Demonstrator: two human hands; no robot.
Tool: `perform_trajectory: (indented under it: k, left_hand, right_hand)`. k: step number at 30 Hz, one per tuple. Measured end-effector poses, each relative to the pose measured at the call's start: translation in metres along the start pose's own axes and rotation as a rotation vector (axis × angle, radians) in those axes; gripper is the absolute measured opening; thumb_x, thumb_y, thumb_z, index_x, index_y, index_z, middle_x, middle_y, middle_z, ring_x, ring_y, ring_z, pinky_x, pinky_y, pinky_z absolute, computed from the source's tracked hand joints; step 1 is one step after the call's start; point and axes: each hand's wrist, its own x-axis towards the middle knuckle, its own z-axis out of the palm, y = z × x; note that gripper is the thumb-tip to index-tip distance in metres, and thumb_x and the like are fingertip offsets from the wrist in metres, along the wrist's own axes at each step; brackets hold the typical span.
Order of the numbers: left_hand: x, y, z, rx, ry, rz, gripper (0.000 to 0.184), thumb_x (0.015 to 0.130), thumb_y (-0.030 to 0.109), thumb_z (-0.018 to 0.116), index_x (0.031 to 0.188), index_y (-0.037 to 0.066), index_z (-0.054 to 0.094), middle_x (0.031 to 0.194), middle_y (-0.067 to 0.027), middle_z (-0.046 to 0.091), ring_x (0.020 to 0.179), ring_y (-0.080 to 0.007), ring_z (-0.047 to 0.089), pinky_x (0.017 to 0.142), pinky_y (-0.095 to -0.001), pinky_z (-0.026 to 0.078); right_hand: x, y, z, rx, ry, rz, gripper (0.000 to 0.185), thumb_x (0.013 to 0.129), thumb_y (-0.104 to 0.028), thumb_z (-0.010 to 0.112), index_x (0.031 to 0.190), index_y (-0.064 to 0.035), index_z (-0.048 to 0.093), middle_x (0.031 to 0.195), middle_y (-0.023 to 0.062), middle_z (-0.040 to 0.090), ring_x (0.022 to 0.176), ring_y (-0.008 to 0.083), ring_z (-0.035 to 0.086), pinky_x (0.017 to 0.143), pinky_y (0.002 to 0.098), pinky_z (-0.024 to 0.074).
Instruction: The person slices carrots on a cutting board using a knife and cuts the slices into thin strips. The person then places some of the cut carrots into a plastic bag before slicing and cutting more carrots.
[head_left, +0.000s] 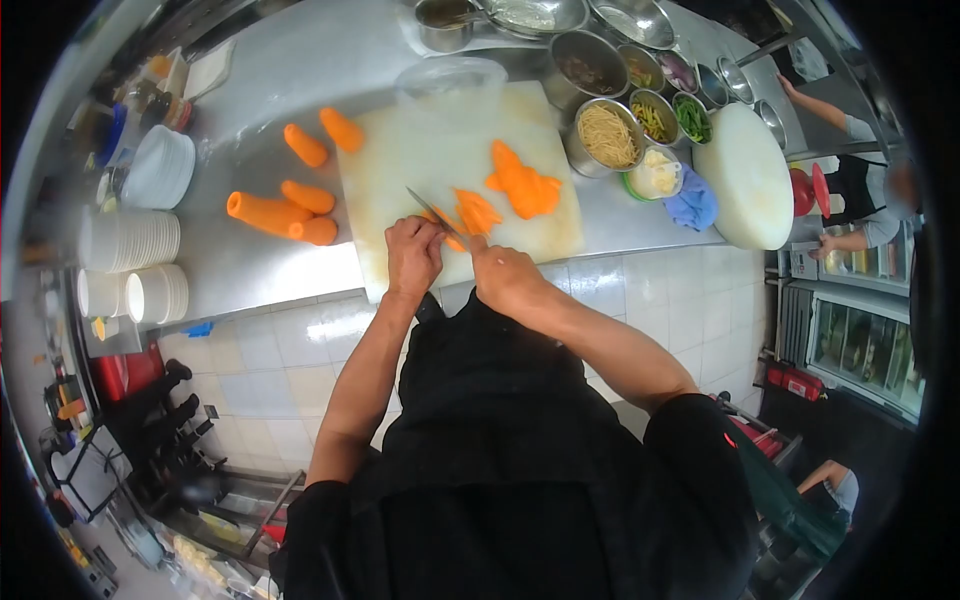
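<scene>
On the white cutting board, my right hand is wrapped round the handle of a kitchen knife, its blade pointing up and to the left. My left hand has its fingers curled at the near edge of the board, pressing a piece of carrot that is partly hidden under the blade and fingers. Just beyond the knife lie carrot slices, fanned out. A larger heap of sliced carrot sits farther right. Several peeled carrots rest on the steel counter left of the board.
A clear plastic tub stands at the board's far edge. Right of it are metal pots, one with noodle-like strips, a blue cloth and a round white board. Stacked bowls line the left. Another person stands at right.
</scene>
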Motion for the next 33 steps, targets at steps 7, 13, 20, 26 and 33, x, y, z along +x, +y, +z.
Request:
perform_trajectory:
  k: [7,13,20,26,33]
  left_hand:
    - [-0.001,0.004,-0.002,0.008,0.038,0.004,0.011,0.075,0.002,0.072,0.081,0.010,0.068,0.081,-0.0047,0.062,0.080,-0.0273,0.057,0.075,-0.0394,0.041]
    - [-0.002,-0.008,-0.004,-0.080,-0.020,-0.007,0.014,0.072,-0.001,0.072,0.081,0.010,0.068,0.084,-0.0034,0.064,0.083,-0.0267,0.059,0.076,-0.0387,0.042]
    - [-0.002,-0.011,-0.008,-0.079,-0.037,0.065,0.015,0.072,-0.004,0.070,0.080,0.009,0.067,0.084,-0.0039,0.065,0.083,-0.0265,0.060,0.077,-0.0380,0.043]
    - [-0.002,-0.009,-0.007,-0.039,-0.032,0.077,0.016,0.071,-0.005,0.069,0.080,0.008,0.068,0.086,-0.0051,0.065,0.083,-0.0272,0.059,0.076,-0.0387,0.043]
    - [-0.003,-0.008,-0.010,-0.040,-0.046,0.084,0.018,0.071,-0.006,0.069,0.083,0.008,0.069,0.087,-0.0048,0.065,0.083,-0.0274,0.059,0.076,-0.0387,0.043]
  right_hand:
    - [0.000,0.004,0.013,-0.017,0.023,-0.025,0.019,0.085,-0.003,0.048,0.102,0.0066,0.049,0.077,0.0262,0.066,0.073,0.0424,0.068,0.066,0.0516,0.0543]
    - [0.003,0.009,0.015,-0.024,0.097,-0.036,0.018,0.085,-0.002,0.048,0.101,0.0061,0.049,0.075,0.0262,0.065,0.072,0.0428,0.067,0.064,0.0524,0.0535]
    - [0.000,-0.004,-0.015,-0.024,-0.009,-0.001,0.022,0.085,-0.001,0.047,0.104,0.0080,0.050,0.080,0.0282,0.066,0.077,0.0436,0.067,0.068,0.0520,0.0532]
    - [-0.012,-0.009,-0.020,-0.015,-0.057,-0.026,0.021,0.085,-0.001,0.046,0.104,0.0084,0.049,0.079,0.0282,0.066,0.076,0.0439,0.067,0.069,0.0521,0.0533]
    - [0.003,0.006,0.010,-0.062,0.061,-0.042,0.018,0.085,-0.002,0.047,0.101,0.0067,0.049,0.077,0.0275,0.066,0.073,0.0429,0.068,0.066,0.0519,0.0538]
